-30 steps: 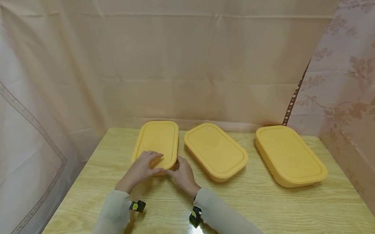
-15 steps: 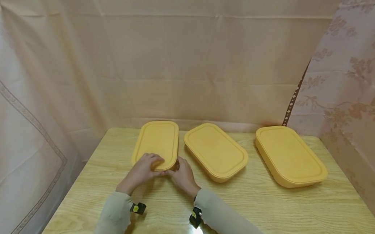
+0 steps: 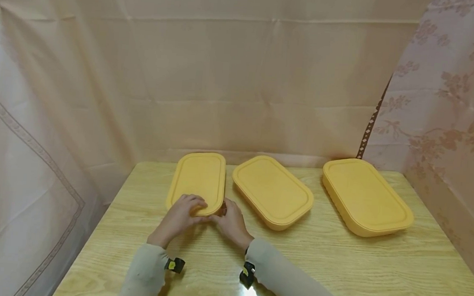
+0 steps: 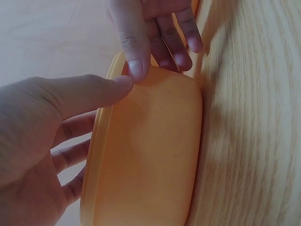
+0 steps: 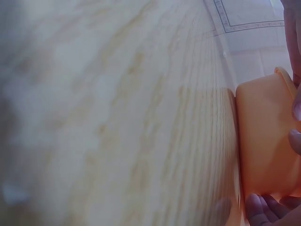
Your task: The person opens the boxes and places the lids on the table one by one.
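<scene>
On the left of the table, your left hand pinches the near edge of a yellow box, thumb in front, fingers over its lid; your right hand clasps the near right corner.

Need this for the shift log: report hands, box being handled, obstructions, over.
Left hand gripping leftmost box at its near edge; right hand at its near right corner. Lid on. No obstruction visible; middle box beside it, apart.

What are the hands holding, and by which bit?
The leftmost yellow box, at its near right corner: the left hand pinches the rim of its lid, the right hand grips the side.
</scene>
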Demonstrator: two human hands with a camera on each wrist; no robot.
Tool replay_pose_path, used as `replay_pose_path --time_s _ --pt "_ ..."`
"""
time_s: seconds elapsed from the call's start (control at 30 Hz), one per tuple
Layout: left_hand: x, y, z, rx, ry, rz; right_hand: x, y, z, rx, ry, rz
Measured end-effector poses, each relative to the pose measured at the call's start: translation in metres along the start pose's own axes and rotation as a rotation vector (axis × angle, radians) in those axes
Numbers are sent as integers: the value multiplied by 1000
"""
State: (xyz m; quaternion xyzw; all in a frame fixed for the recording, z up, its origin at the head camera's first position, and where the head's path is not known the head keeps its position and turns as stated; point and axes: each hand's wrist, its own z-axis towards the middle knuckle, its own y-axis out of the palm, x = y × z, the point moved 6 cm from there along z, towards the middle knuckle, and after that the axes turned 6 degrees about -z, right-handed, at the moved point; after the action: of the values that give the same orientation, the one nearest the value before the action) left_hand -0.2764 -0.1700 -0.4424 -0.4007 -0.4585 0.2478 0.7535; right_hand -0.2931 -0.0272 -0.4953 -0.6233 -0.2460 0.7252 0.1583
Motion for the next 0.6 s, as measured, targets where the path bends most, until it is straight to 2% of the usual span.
replay_pose_path --time_s 0.17,0.43,0.6 --pt "1 0 1 0 -4 -12 0 -1 0 4 7 1" --pt "6 -1 2 -20 3 32 -2 -3 -2 17 -33 3" --pt "7 -1 2 -40 3 66 -2 -4 -2 25 -30 -20"
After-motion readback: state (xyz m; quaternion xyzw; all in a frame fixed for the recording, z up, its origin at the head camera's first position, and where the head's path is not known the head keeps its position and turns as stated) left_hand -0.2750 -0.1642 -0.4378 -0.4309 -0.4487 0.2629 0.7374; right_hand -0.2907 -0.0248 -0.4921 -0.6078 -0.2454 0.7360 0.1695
